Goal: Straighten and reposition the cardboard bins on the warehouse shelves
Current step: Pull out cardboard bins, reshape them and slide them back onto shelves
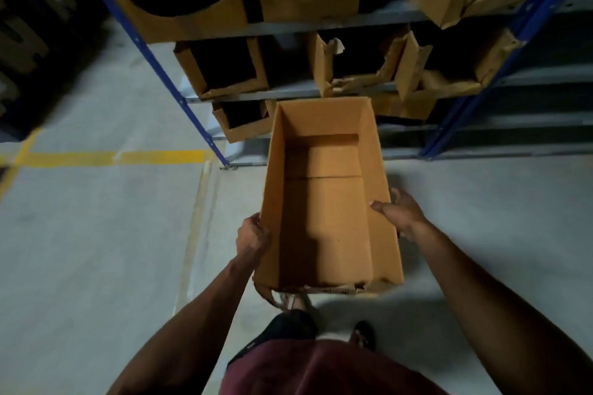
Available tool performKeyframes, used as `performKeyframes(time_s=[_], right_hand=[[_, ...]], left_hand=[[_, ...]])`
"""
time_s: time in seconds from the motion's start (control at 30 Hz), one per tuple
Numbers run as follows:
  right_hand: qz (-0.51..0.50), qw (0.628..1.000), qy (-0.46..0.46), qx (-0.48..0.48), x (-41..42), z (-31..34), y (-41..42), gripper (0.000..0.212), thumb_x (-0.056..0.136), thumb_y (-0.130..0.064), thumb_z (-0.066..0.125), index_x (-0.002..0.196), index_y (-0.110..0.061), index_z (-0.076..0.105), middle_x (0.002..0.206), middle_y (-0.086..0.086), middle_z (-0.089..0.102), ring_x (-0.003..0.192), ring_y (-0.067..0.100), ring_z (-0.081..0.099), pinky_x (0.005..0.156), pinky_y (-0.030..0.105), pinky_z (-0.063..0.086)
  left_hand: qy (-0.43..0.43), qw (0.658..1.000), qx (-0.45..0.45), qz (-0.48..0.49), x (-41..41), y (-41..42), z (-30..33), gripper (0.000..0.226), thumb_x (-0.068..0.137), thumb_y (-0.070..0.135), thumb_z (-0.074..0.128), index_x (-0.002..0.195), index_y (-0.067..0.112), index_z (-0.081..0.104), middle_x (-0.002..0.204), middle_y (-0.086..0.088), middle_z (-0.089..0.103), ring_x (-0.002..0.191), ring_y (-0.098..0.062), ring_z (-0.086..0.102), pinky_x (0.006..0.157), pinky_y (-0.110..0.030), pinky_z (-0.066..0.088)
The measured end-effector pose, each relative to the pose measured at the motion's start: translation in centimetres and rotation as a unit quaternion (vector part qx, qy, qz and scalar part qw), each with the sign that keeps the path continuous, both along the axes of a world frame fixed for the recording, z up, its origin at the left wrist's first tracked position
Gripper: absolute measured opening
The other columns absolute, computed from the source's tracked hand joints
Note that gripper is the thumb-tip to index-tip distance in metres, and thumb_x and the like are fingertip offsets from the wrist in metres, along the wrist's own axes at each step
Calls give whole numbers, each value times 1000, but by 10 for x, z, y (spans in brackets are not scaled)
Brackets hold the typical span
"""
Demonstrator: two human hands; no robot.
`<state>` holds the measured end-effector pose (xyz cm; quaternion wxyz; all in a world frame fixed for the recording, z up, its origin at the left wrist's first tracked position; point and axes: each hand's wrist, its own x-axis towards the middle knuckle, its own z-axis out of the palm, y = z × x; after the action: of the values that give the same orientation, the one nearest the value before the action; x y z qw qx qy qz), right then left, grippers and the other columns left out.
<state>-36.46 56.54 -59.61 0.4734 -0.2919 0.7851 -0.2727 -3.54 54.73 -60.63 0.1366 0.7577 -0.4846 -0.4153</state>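
Both hands, left hand (252,236) and right hand (399,210), grip unmarked cardboard bin (324,202).

Both forearms are bare from the elbows down, with no sleeve, watch or glove on the left hand (252,239) or the right hand (399,212). A maroon shirt (324,372) covers the torso, above dark shorts or trousers (282,330). The feet seem to wear dark open sandals (364,335), though dim light blurs them.

both hands (253,239) (401,212) gripping, arms outstretched
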Motion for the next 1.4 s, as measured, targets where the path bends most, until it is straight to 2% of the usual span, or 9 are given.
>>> performKeyframes(time_s=[0.17,0.3,0.6,0.7,0.77,0.9,1.0,1.2,1.4], right_hand=[[59,992,23,106,28,-53,11,41,95,4,53,133,-8,63,127,15,69,112,31,65,96,40,53],[67,989,37,127,34,-94,-14,49,95,-1,48,140,-18,60,127,11,69,111,31,65,97,49,56],[33,992,113,45,10,-242,-82,55,99,-4,56,151,-19,50,141,10,63,129,31,59,109,35,43],[24,992,127,6,-3,-292,-99,59,99,-2,55,154,-22,46,145,10,61,132,32,57,114,41,43],[21,990,137,-7,-8,-320,-105,62,99,-1,55,155,-23,45,146,11,60,133,34,57,115,47,43],[24,984,174,-12,-4,-358,-115,66,97,1,58,157,-23,44,146,12,60,129,36,59,107,33,39],[21,985,169,3,2,-366,-123,65,99,-3,58,157,-26,43,143,10,63,126,36,61,108,40,45],[16,979,201,-3,6,-332,-162,59,94,-10,56,150,-26,48,133,12,67,119,39,64,98,50,56],[16,967,254,-23,-26,-288,-260,47,96,-9,60,143,-11,56,135,19,65,115,43,65,92,52,58]], left_hand=[[5,999,32,34,2,-49,-40,41,101,15,52,140,16,66,130,-12,72,112,-40,70,98,-49,56],[-5,998,56,23,6,-87,-81,44,101,18,52,143,20,64,131,-10,73,114,-38,71,100,-50,58],[42,997,11,61,-23,-162,-204,58,83,18,44,132,33,71,94,3,71,79,-29,69,79,-42,61],[72,994,-21,85,-22,-184,-264,46,78,25,45,108,41,76,91,2,79,82,-29,75,78,-53,66],[107,990,-36,89,-23,-197,-300,45,81,25,49,115,31,78,95,4,80,87,-27,76,79,-56,65],[144,983,-62,93,-33,-210,-341,42,92,19,55,129,22,75,109,4,81,99,-24,77,89,-53,65],[142,984,-55,96,-34,-216,-356,40,98,14,58,133,25,73,109,7,81,99,-23,77,90,-54,64],[151,986,-58,40,-35,-247,-341,46,92,50,66,138,45,66,115,15,79,105,-20,76,93,-54,63],[228,968,-100,30,-50,-305,-285,55,98,35,75,150,34,57,138,6,69,120,-19,69,92,-44,62]])
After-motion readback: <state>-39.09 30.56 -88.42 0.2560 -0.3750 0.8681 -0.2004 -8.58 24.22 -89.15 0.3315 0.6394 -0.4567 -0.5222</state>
